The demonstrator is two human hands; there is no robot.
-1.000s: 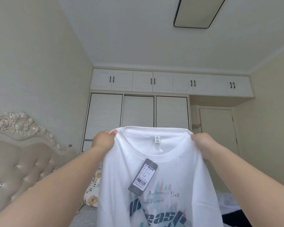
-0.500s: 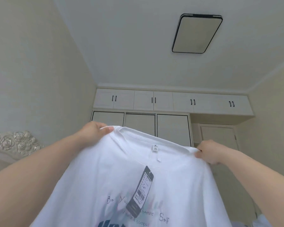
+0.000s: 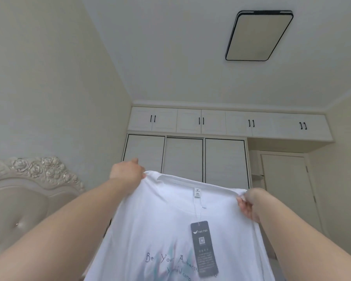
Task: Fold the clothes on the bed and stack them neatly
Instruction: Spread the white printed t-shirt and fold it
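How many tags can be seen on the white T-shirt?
2: a dark hang tag lying on the chest of the white T-shirt, and a small size label inside the collar. Others may be hidden.

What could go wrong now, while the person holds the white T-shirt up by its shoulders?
1. The left hand and right hand grip the T-shirt only at its shoulder edges, so one corner may slip and the shirt would hang crooked.
2. The hang tag dangles loose on the front; it could end up inside a fold and make a bump.
3. The bed surface is out of view, so laying the shirt flat may go badly.
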